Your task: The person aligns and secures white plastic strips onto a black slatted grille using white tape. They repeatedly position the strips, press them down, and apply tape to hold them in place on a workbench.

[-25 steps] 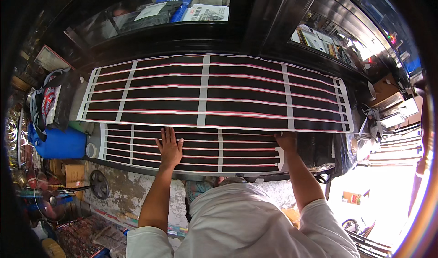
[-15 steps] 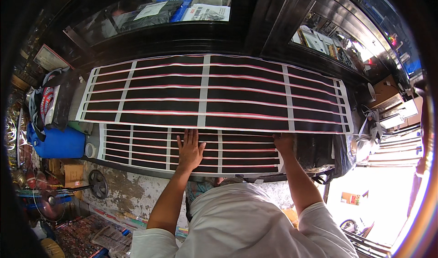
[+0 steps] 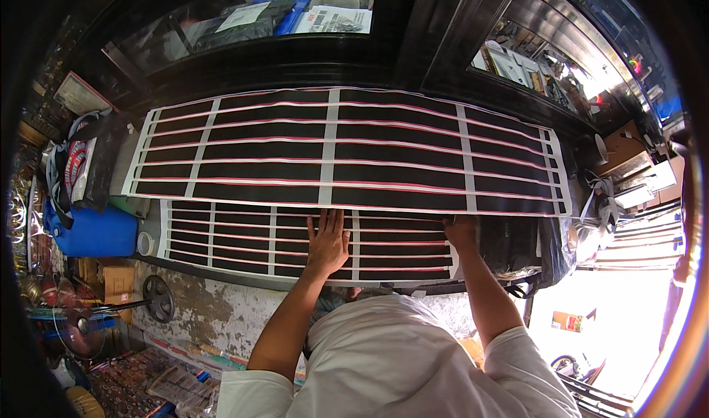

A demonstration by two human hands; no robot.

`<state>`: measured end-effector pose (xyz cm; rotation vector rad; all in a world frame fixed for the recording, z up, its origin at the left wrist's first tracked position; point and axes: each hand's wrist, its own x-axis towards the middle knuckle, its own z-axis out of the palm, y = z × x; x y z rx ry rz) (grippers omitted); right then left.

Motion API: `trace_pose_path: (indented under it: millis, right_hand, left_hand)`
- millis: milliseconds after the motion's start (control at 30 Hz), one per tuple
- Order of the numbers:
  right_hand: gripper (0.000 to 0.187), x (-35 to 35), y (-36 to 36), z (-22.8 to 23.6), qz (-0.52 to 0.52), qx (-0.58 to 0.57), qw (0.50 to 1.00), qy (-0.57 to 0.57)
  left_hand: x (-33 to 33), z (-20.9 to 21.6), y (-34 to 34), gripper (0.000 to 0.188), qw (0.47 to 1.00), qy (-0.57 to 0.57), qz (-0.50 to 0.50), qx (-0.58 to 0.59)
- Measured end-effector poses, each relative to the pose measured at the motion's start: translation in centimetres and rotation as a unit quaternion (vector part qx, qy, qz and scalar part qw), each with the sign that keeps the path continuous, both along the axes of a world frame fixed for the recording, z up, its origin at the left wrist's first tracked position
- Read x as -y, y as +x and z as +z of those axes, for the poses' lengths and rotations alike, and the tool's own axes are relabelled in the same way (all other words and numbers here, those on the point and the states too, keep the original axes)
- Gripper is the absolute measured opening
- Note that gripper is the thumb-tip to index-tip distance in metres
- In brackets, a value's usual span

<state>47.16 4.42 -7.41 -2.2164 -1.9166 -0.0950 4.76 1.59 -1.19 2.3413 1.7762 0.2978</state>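
1. As we look down, our left hand (image 3: 327,249) lies palm-down on the near striped sheet (image 3: 244,237), between two of its pale cross bands.
2. Its grip is unclosed: we see the fingers stretched out flat, the thumb set apart, and nothing held. The fingertips reach the front edge of the far striped sheet (image 3: 399,148).
3. Our right hand (image 3: 461,231) is at the right end of the near sheet, with its fingers bent. We cannot tell how far that grip is closed, or whether it has hold of the sheet.
4. Both sheets lie lengthwise across the worktop (image 3: 127,159), black with white and red lines. We see the far one, the wider of the two, overlapping the back of the near one.
5. Just beside our right hand we have black plastic (image 3: 509,244), wrinkled and shiny.
6. To our left are a blue container (image 3: 96,230) and, between it and the near sheet, a small white cup-like piece (image 3: 146,243). Lower down we find a dark wheel (image 3: 159,298) near a cardboard box (image 3: 118,283).
7. Beyond the sheets we face a dark-framed glass panel, with white papers (image 3: 334,21) showing in it.
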Motion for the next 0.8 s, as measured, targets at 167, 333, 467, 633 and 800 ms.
trace_pose_path:
  millis: [167,333,467,633,800]
  right_hand:
    - [0.05,-1.0,-0.5,-0.4,-0.037,-0.083,0.993,-0.072]
    - [0.04,-2.1,2.3,-2.5,0.0,-0.095,0.991,0.098]
    - [0.04,-2.8,1.2,-1.7,-0.006,-0.156,0.976,0.151]
    - [0.036,-2.3,-2.4,3.5,-0.069,-0.125,0.99,-0.002]
    - [0.019,-1.1,-1.4,2.5,-0.024,-0.108,0.987,0.116]
  left_hand:
    - [0.3,-0.1,-0.7,0.068,1.0,-0.019,0.008,0.001]
    - [-0.1,-0.6,-0.3,0.069,0.999,-0.042,0.008,0.027]
    - [-0.3,-0.7,-0.7,0.069,0.998,-0.06,0.013,0.023]
    - [-0.2,0.2,-1.0,0.07,0.997,-0.08,0.02,0.001]
    - [0.5,-0.1,-0.2,0.068,0.998,-0.027,0.019,0.052]
